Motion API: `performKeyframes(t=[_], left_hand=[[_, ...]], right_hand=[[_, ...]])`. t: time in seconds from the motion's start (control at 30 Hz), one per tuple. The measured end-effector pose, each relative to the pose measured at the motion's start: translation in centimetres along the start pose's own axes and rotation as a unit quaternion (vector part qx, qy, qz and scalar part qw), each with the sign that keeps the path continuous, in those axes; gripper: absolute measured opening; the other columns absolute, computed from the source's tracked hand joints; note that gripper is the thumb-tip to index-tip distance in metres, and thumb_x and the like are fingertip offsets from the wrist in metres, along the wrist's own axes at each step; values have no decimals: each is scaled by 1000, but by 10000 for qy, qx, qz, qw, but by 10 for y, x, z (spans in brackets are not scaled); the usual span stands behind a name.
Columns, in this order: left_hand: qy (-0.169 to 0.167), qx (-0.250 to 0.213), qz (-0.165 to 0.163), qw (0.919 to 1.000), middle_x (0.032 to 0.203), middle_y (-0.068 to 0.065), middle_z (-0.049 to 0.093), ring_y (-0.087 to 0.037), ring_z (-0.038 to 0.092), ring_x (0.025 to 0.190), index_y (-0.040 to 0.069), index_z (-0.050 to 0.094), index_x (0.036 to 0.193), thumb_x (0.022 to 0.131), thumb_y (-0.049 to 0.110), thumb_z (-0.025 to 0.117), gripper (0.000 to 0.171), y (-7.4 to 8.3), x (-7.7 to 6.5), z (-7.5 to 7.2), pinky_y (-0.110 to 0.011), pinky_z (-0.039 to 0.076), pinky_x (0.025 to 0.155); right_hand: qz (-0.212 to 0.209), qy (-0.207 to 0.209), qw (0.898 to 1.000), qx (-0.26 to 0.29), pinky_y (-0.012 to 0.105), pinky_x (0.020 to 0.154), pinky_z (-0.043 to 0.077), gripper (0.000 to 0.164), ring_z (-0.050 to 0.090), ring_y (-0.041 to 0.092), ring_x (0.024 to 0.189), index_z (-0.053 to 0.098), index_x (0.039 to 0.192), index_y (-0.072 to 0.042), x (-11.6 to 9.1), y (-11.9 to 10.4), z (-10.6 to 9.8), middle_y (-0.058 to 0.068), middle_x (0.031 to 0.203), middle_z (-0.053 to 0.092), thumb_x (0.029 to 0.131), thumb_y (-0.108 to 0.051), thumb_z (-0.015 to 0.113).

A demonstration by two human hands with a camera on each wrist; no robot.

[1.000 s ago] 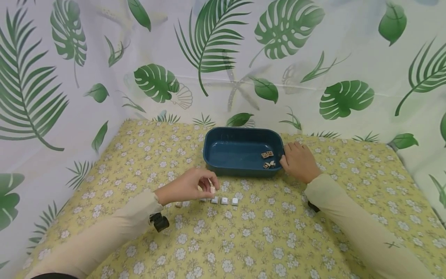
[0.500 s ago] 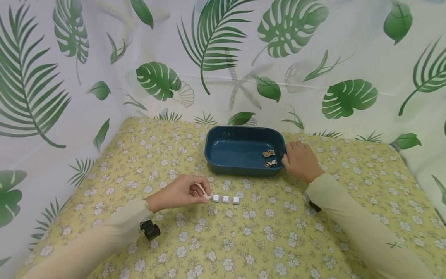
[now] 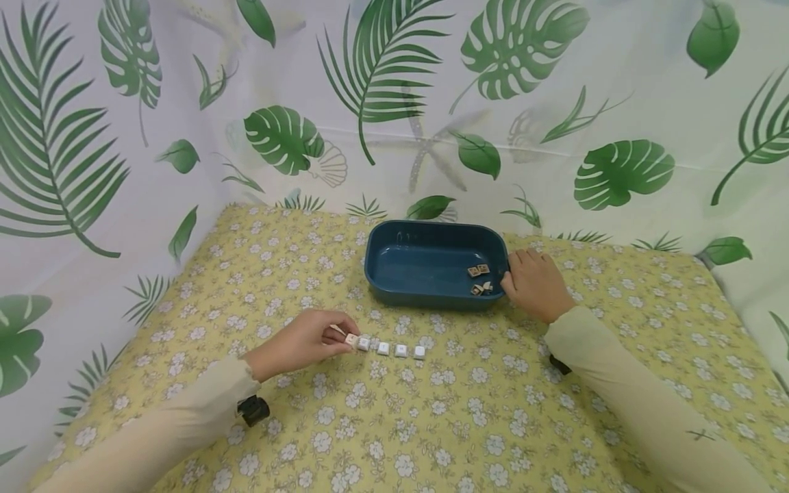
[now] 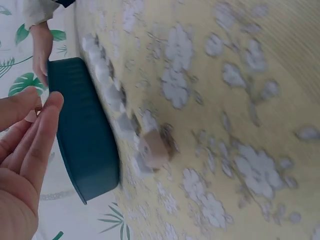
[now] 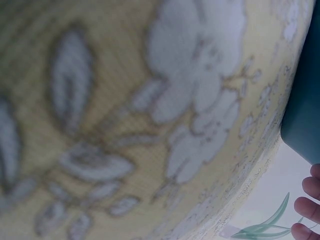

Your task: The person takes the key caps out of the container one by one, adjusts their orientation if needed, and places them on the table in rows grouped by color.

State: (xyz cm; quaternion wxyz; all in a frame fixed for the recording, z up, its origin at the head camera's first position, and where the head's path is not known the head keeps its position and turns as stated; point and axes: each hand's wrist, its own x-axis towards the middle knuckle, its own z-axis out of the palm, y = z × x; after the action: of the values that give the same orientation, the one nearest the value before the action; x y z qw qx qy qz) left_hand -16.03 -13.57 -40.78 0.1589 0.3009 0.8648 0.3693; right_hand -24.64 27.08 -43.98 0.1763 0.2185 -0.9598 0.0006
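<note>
My left hand [image 3: 302, 346] pinches a small beige keycap [image 3: 351, 339] between thumb and fingertips, at the left end of a row of white keycaps [image 3: 383, 348]. In the left wrist view a light piece [image 4: 31, 116] shows between the fingertips, and a beige keycap [image 4: 155, 149] lies on the cloth by a white keycap [image 4: 142, 165]. The curled fingers of my right hand [image 3: 536, 284] hold the right end of a dark blue basin [image 3: 431, 300]. Inside the basin, several brown and cream keycaps [image 3: 478, 270] lie at its right side.
A yellow flowered cloth [image 3: 468, 424] covers the table. Behind and to the left hangs a white curtain [image 3: 203, 89] with green leaves. The basin stands just behind the keycap row.
My left hand has moved left and down along the row with the beige keycap, uncovering white keycaps. My right hand stays at the basin; the head view has shifted slightly.
</note>
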Motion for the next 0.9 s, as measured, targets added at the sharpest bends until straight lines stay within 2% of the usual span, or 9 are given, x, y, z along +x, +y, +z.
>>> performKeyframes(t=[0.1, 0.2, 0.3, 0.67, 0.9], left_hand=[[261, 797, 104, 9964, 104, -1, 68, -12, 66, 91, 11, 66, 107, 86, 17, 68, 21, -2, -3, 0, -23, 54, 78], [563, 1610, 263, 9850, 98, 4, 66, -13, 63, 87, 15, 68, 101, 83, 22, 71, 19, -5, -6, 0, -28, 52, 76], [704, 1997, 270, 9769, 94, 6, 64, -13, 60, 86, 19, 70, 95, 80, 25, 75, 17, -8, -6, 2, -29, 50, 75], [850, 2857, 504, 9532, 86, 8, 69, -8, 58, 77, 20, 74, 88, 72, 29, 80, 19, -23, -4, 20, -30, 48, 76], [995, 2927, 425, 9501, 83, 7, 70, -7, 59, 74, 19, 75, 87, 72, 28, 80, 19, -25, -6, 21, -30, 49, 77]], right_hand=[[16, -15, 10000, 26, 52, 74, 44, 28, 56, 38, 87, 57, 98, 8, 0, 0, -1, 24, 93, 60, 92, -16, 43], [28, -47, 10000, 29, 52, 75, 44, 28, 56, 38, 88, 57, 98, 8, 0, 0, -1, 24, 94, 60, 92, -16, 43], [28, -44, 10000, 47, 52, 75, 44, 28, 55, 38, 87, 56, 97, 8, 0, 0, 0, 24, 93, 60, 92, -16, 43], [-20, 79, 10000, 37, 51, 71, 44, 25, 55, 37, 83, 56, 93, 7, 0, 1, 3, 22, 89, 59, 91, -15, 44], [0, 64, 10000, 38, 51, 71, 44, 26, 55, 37, 82, 56, 93, 7, 0, 0, 2, 22, 89, 59, 91, -16, 44]])
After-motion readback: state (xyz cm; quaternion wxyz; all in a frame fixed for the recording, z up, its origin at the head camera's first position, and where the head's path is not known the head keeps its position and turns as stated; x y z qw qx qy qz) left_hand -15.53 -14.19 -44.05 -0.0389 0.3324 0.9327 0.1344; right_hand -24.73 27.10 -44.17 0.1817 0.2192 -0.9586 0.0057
